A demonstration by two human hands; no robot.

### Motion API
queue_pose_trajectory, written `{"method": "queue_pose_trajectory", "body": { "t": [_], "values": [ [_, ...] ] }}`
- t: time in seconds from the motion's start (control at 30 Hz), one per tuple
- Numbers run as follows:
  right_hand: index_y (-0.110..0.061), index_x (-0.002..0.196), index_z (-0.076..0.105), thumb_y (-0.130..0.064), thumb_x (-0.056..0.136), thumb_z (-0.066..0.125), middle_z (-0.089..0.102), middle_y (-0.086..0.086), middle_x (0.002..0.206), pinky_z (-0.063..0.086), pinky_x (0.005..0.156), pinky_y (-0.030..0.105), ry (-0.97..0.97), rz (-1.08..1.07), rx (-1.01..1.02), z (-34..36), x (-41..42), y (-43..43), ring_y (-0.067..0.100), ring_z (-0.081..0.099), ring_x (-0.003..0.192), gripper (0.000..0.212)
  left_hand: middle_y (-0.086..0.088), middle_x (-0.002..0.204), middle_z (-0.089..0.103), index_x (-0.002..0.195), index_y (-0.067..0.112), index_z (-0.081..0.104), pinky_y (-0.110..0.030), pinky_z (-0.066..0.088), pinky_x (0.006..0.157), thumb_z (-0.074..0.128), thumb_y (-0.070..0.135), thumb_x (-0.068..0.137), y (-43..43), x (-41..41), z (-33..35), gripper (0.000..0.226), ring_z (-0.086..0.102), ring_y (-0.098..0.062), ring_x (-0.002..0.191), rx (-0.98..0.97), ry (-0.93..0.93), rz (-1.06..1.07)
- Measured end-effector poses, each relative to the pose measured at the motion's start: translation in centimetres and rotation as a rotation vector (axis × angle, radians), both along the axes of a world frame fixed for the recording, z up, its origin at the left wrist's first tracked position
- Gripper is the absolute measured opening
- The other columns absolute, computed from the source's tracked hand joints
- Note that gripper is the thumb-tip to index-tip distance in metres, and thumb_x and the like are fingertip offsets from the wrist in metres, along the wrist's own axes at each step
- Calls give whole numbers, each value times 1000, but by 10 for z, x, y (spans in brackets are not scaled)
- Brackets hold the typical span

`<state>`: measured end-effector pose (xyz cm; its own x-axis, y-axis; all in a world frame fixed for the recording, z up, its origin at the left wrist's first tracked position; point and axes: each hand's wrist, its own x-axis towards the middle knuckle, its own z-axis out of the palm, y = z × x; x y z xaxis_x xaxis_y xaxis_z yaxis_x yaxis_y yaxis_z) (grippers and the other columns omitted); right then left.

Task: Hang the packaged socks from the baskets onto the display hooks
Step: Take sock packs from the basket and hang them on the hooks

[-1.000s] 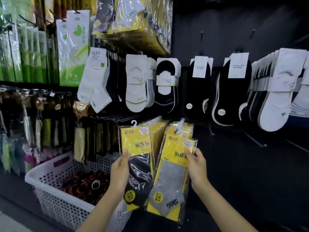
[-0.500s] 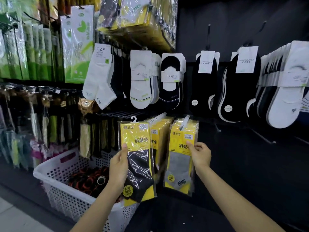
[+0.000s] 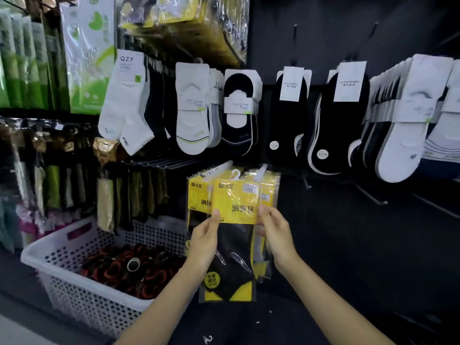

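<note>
A yellow-carded pack of black socks (image 3: 234, 247) with a small white hanger on top is held upright in front of the display. My left hand (image 3: 204, 241) pinches its left edge and my right hand (image 3: 275, 234) pinches its right edge. Behind it two stacks of matching yellow sock packs (image 3: 199, 192) hang on white display hooks (image 3: 261, 170). The pack's hanger sits between the two hook tips and just below them. A white perforated basket (image 3: 74, 287) stands at the lower left with dark and red rolled items inside.
White and black no-show socks (image 3: 323, 120) hang in rows above. Green packs (image 3: 22, 66) and dark packets fill the left wall. Bare black hooks (image 3: 371, 195) stick out at the right over a dark shelf panel.
My right hand let go of the grey sock pack, which now hangs on the right hook, and took the right edge of the black sock pack. That pack moved rightward and up, in front of the hooks.
</note>
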<state>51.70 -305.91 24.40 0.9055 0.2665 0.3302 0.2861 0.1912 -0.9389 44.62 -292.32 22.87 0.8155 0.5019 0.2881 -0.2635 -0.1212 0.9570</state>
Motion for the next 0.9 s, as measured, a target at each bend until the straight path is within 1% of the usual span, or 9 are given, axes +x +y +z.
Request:
{"method": "queue_pose_trajectory", "body": {
  "t": [0.13, 0.23, 0.33, 0.4, 0.5, 0.57, 0.63, 0.8, 0.9],
  "values": [
    [-18, 108, 65, -24, 94, 55, 74, -3, 99, 55, 74, 19, -23, 17, 140, 1, -6, -7, 8, 70, 91, 18, 19, 83, 70, 85, 32, 65, -1, 42, 66, 42, 42, 96, -25, 8, 3, 28, 62, 14, 79, 39, -26, -138],
    [-19, 104, 66, -24, 94, 57, 74, 0, 97, 56, 76, 22, -30, -66, 130, -5, 0, -19, 10, 70, 90, 15, 8, 101, 69, 108, 16, 64, -3, 44, 71, 48, 29, 97, -35, 14, 2, 23, 62, 6, 89, 22, -65, -135],
    [-24, 100, 66, -22, 94, 57, 75, -2, 97, 56, 80, 26, -42, -81, 103, -8, 9, -24, 11, 70, 92, 12, -6, 116, 62, 126, 13, 53, -18, 45, 93, 53, 25, 94, -37, 19, -2, 34, 58, -11, 109, 11, -43, -117],
    [-25, 99, 67, -22, 94, 57, 75, -3, 96, 55, 81, 28, -45, -86, 79, -9, 15, -23, 12, 71, 92, 11, -8, 112, 64, 124, 16, 53, -17, 47, 90, 54, 22, 94, -35, 22, -5, 31, 60, -11, 106, 10, -45, -110],
    [-25, 95, 68, -25, 93, 58, 75, -1, 93, 56, 81, 32, -38, -94, 40, -11, 25, -16, 16, 71, 91, 10, 4, 101, 67, 116, 19, 56, -7, 48, 69, 57, 18, 93, -28, 30, -7, 23, 63, 6, 85, -24, -62, -83],
    [-24, 93, 68, -26, 93, 59, 74, 1, 93, 56, 83, 36, -37, -88, 20, -12, 31, -10, 19, 71, 90, 9, 6, 91, 69, 105, 20, 60, -8, 48, 59, 60, 16, 91, -22, 36, -10, 15, 66, 5, 73, -53, -77, -57],
    [-25, 92, 68, -25, 93, 59, 75, 1, 92, 56, 83, 36, -27, -81, 20, -13, 37, -4, 17, 71, 89, 9, 2, 93, 69, 105, 19, 62, -12, 49, 60, 63, 19, 88, -16, 42, -11, 17, 64, -3, 72, -43, -64, -20],
    [-23, 93, 68, -24, 91, 63, 75, -2, 92, 57, 81, 31, 27, -113, 36, -20, 51, 6, 12, 71, 88, 6, 8, 89, 68, 100, 20, 64, -10, 50, 65, 69, 18, 85, 1, 62, -15, 16, 64, 7, 74, -7, -38, 44],
    [-20, 91, 67, -25, 90, 64, 74, -2, 93, 57, 78, 25, 27, -147, 32, -25, 58, 8, 11, 71, 90, 6, 7, 89, 68, 99, 22, 64, -16, 53, 72, 70, 20, 84, 6, 75, -19, 16, 64, 5, 75, -10, -23, 51]
  ]
}}
